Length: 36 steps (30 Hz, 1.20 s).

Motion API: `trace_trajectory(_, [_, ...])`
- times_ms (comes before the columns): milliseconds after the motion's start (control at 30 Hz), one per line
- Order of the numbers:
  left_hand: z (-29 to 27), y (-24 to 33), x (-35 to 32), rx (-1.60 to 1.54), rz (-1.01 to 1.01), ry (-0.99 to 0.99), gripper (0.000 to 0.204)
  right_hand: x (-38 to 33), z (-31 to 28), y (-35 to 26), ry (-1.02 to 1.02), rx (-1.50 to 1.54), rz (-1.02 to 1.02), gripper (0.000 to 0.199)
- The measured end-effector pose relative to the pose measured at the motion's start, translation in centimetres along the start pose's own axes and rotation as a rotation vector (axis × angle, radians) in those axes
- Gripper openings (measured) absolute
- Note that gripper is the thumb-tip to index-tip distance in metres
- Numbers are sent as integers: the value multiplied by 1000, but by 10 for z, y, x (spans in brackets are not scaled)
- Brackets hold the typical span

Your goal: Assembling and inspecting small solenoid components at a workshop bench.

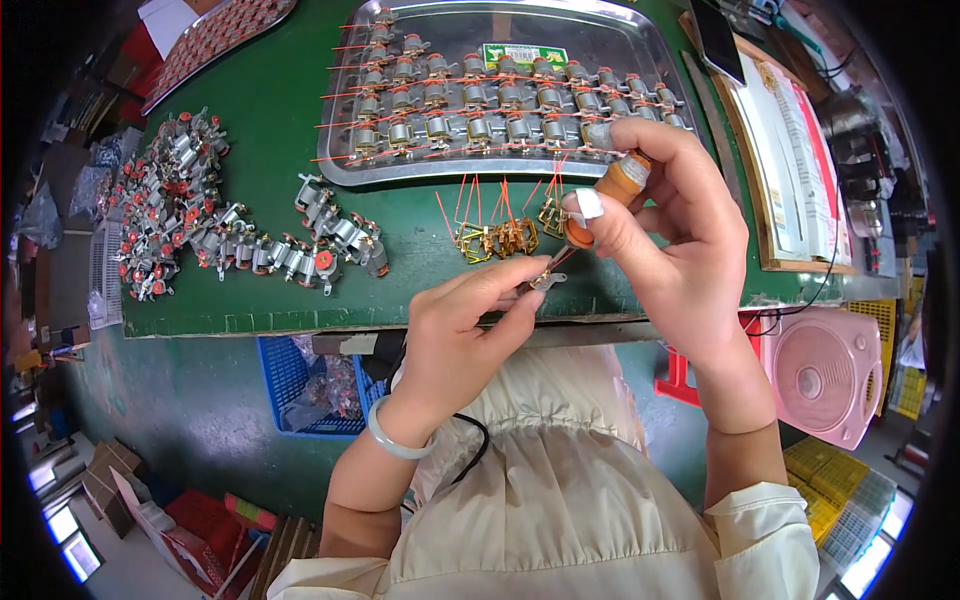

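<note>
Lower centre of frame: pale garment (540, 490) over the lap; bracelet (382, 437) on the left wrist. Left hand (465, 315), centre: thumb and index finger pinched on a small metal part (548, 281), which sits at their tips, over the near edge of the green table (410, 225). Right hand (685, 225), right of centre: thumb and fingers wrapped round a tool (622, 182) with an orange-brown, taped-looking handle; white tape (590, 204) on the thumb.

Key relation: the part lies below and left of the right fingertips, by the tool's thin end. Tool's long axis slants from upper right to lower left, toward the part. Part's own axis mostly hidden by the fingers; its free end points right. Left hand is the nearer one, since it grips the part. Contact between tool end and metal: cannot tell.

Just beyond the left fingers: cluster of brass-coloured frames (500, 238), red wires sticking up. Left of frame: loose heap of small motors (170, 200), trailing off toward centre.

Containers, near to far. Blue basket (275, 378), below the table, left of centre: clear plastic bags, contents too blurred to name. Steel tray (420, 176), upper centre: motors in rows, red wires among them, green-and-white label (525, 57) on its floor. Second tray (228, 58), upper left: packed with red-topped pieces.
</note>
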<state>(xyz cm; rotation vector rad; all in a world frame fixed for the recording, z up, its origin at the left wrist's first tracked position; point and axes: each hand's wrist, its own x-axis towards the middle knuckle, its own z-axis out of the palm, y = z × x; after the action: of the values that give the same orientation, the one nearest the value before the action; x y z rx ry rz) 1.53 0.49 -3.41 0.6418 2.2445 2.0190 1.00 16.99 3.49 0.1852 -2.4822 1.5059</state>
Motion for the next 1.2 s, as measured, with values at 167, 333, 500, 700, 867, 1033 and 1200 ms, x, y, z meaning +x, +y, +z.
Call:
trace_trajectory(167, [0,-2,0,15,51,4,26,6,1,2,-51,208,-49,38])
trace_trajectory(333, [0,3,0,24,-61,7,24,8,-3,10,-23,-255,-372,39])
trace_trajectory(500, [1,1,1,18,-43,7,25,8,9,5,37,637,47,35])
trace_trajectory(700, [1,2,1,1,-75,4,27,8,-10,15,-34,-173,-201,38])
trace_trajectory(867, [1,3,2,-16,-73,14,25,12,-13,17,-282,553,-56,45])
trace_trajectory(1033, [1,1,3,-56,-98,23,25,12,-8,24,-167,337,-71,40])
trace_trajectory(1200, [0,2,3,-41,-102,-6,28,9,3,23,95,82,-171,34])
